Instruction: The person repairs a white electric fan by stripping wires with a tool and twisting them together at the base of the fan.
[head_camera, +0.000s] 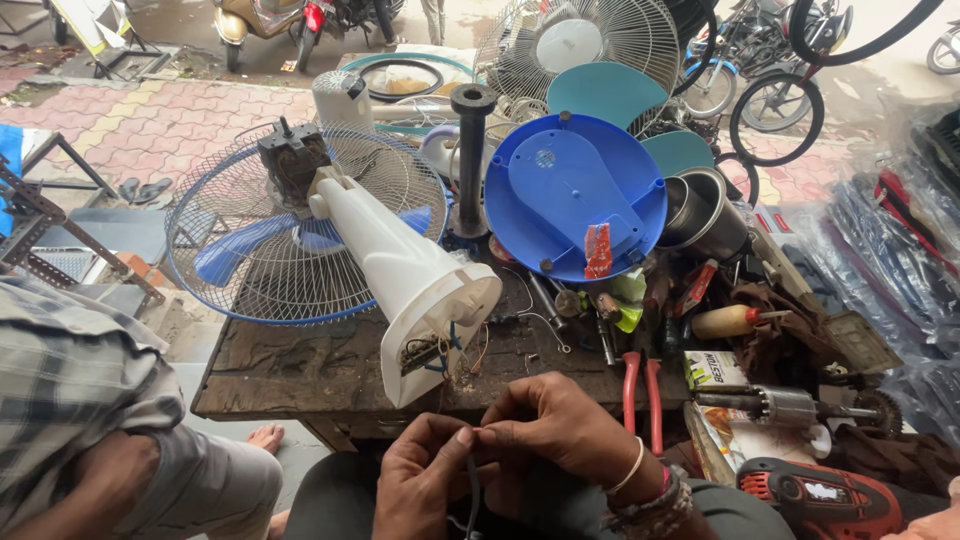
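Worktop (300, 370) of dark, worn wood carries the clutter, its right side buried under tools and its near edge cut off by the person's arms. The wire fan guard (270, 240) lies tilted at the far left, part of its ring hidden behind the white fan column (400, 265). That column lies on its side, its long axis running from the motor at upper left to the open base at lower right, where loose wires spill out. The blue round base (575, 195) leans upright beside it. Red-handled pliers (640, 385) lie near the right hand (560, 425). Both it and the left hand (425, 480) are closed in a pinch on a thin dark wire (472, 480), fingertips touching; its lower end runs out of view.
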